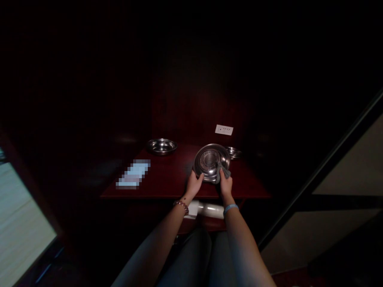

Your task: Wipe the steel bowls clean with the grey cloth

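Note:
A round metal basin [209,159] is held up over the front part of a dark red table [167,187], its underside with a ringed centre facing me. My left hand [195,184] grips its lower left rim, thumb on the near surface. My right hand [226,183] is closed on a grey cloth [220,172], which is pressed against the basin's lower right side. Another metal basin [162,146] rests at the back left of the table. A third metal dish [233,152] lies at the back right, partly hidden behind the held basin.
A blurred-out flat light object [134,174] lies on the table's left side. A white socket plate [224,130] is on the wall behind. Below the table edge are a white cylinder [211,210] and my legs. A slanting dark frame stands at the right.

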{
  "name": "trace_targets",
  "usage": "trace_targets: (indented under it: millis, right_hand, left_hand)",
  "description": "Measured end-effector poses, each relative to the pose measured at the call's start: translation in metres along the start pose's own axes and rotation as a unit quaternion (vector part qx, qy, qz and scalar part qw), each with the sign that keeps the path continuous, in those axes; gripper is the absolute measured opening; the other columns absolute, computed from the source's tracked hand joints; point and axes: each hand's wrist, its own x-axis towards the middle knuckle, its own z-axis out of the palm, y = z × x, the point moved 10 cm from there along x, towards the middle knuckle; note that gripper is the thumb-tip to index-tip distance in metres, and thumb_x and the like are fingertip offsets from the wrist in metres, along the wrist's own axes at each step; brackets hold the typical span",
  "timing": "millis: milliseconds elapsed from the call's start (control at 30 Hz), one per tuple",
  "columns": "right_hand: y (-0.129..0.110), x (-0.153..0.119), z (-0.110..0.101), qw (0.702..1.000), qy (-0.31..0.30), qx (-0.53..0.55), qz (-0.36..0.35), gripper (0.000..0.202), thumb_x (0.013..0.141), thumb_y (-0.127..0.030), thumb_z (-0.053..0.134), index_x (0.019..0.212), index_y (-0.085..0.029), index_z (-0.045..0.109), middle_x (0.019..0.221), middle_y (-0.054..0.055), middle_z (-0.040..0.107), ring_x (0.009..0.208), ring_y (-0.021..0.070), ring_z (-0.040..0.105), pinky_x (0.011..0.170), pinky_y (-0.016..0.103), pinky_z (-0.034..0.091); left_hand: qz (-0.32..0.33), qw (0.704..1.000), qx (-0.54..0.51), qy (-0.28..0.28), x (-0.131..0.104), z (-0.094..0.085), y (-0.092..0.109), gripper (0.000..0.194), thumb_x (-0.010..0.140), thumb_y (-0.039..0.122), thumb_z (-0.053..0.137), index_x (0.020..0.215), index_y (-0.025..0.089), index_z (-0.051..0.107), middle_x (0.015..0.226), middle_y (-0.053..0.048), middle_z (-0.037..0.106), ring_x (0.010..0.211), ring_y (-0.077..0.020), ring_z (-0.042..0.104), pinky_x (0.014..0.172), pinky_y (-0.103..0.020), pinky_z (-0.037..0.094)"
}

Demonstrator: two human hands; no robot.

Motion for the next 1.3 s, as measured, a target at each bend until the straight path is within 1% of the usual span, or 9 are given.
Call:
trace_targets:
  millis: [300, 567, 867, 967, 1067, 1133, 1200, 1267, 1300]
  right_hand:
    - [-0.003, -0.002, -0.002, 1.0, 0.006, -0.01, -0.001, 0.049, 0.077, -0.051, 0.068, 0.101, -0.01, 0.076, 0.104, 0.015, 0.076, 0.097, 0.026, 0.072, 0.082, 0.031, 0.053]
    - [-0.003, -0.002, -0.001, 1.0, 0.002, -0.015, -0.003, 0.051, 0.077, -0.053, 0.068, 0.104, -0.01, 0.076, 0.103, 0.015, 0.076, 0.096, 0.0266, 0.072, 0.084, 0.032, 0.053]
    - [0.001, 0.001, -0.002, 0.999, -0.005, -0.047, -0.002, 0.05, 0.075, -0.055, 0.067, 0.096, -0.011, 0.077, 0.096, 0.014, 0.077, 0.089, 0.0257, 0.072, 0.076, 0.03, 0.052]
    - [0.002, 0.001, -0.002, 0.998, -0.003, -0.063, -0.003, 0.051, 0.075, -0.056, 0.066, 0.096, -0.011, 0.077, 0.095, 0.013, 0.078, 0.088, 0.0252, 0.072, 0.075, 0.029, 0.052]
    - [0.005, 0.002, 0.003, 0.998, -0.019, -0.068, 0.002, 0.047, 0.076, -0.054, 0.065, 0.093, -0.012, 0.077, 0.093, 0.013, 0.078, 0.085, 0.025, 0.072, 0.075, 0.029, 0.052]
    - [0.006, 0.003, 0.004, 0.998, -0.02, -0.061, -0.005, 0.044, 0.076, -0.053, 0.065, 0.092, -0.014, 0.077, 0.093, 0.011, 0.078, 0.086, 0.0245, 0.072, 0.076, 0.029, 0.052]
    - [0.006, 0.004, 0.006, 0.998, -0.023, -0.056, -0.01, 0.042, 0.076, -0.052, 0.065, 0.091, -0.015, 0.077, 0.094, 0.01, 0.078, 0.085, 0.0236, 0.072, 0.077, 0.029, 0.052]
    - [0.006, 0.005, 0.007, 0.998, -0.027, -0.052, -0.013, 0.041, 0.076, -0.052, 0.064, 0.091, -0.016, 0.077, 0.094, 0.009, 0.078, 0.084, 0.0231, 0.071, 0.078, 0.029, 0.053]
    - [0.006, 0.004, 0.007, 0.998, -0.027, -0.049, -0.013, 0.042, 0.076, -0.052, 0.064, 0.091, -0.016, 0.077, 0.093, 0.009, 0.078, 0.085, 0.0231, 0.071, 0.079, 0.03, 0.053]
  left_hand:
    - [-0.003, 1.0, 0.001, -0.002, -0.001, 0.001, -0.001, 0.039, 0.083, 0.019, 0.062, 0.121, 0.014, 0.056, 0.118, -0.014, 0.07, 0.108, -0.0229, 0.067, 0.098, -0.037, 0.05]
    - [0.002, 1.0, -0.026, 0.005, -0.003, -0.003, 0.006, 0.041, 0.081, 0.019, 0.064, 0.121, 0.016, 0.057, 0.12, -0.015, 0.069, 0.115, -0.0255, 0.064, 0.103, -0.041, 0.047]
    - [0.007, 1.0, -0.019, -0.004, -0.005, -0.002, 0.009, 0.054, 0.082, 0.021, 0.063, 0.133, 0.016, 0.047, 0.126, -0.016, 0.065, 0.116, -0.0248, 0.063, 0.105, -0.041, 0.045]
    - [0.043, 0.999, 0.007, 0.01, -0.005, -0.007, 0.02, 0.077, 0.081, 0.027, 0.066, 0.147, 0.015, 0.027, 0.132, -0.02, 0.059, 0.119, -0.0268, 0.061, 0.104, -0.044, 0.045]
    - [0.161, 0.978, 0.094, 0.094, -0.008, -0.031, 0.056, 0.086, 0.074, 0.033, 0.074, 0.145, 0.013, 0.03, 0.153, -0.024, 0.034, 0.142, -0.033, 0.036, 0.115, -0.051, 0.031]
    - [0.234, 0.956, 0.169, 0.057, -0.009, -0.03, 0.082, 0.079, 0.074, 0.036, 0.075, 0.142, 0.017, 0.04, 0.157, -0.021, 0.03, 0.146, -0.0342, 0.028, 0.118, -0.054, 0.022]
    - [0.302, 0.924, 0.228, -0.06, -0.011, -0.017, 0.099, 0.062, 0.075, 0.035, 0.074, 0.133, 0.024, 0.054, 0.153, -0.014, 0.042, 0.144, -0.0323, 0.032, 0.121, -0.055, 0.015]
    - [0.337, 0.884, 0.263, -0.192, -0.017, -0.006, 0.102, 0.047, 0.075, 0.033, 0.075, 0.12, 0.031, 0.064, 0.142, -0.009, 0.055, 0.14, -0.03, 0.04, 0.121, -0.054, 0.014]
    - [0.345, 0.869, 0.266, -0.235, -0.018, -0.005, 0.1, 0.041, 0.074, 0.032, 0.075, 0.114, 0.032, 0.067, 0.137, -0.008, 0.06, 0.138, -0.0291, 0.043, 0.12, -0.054, 0.016]
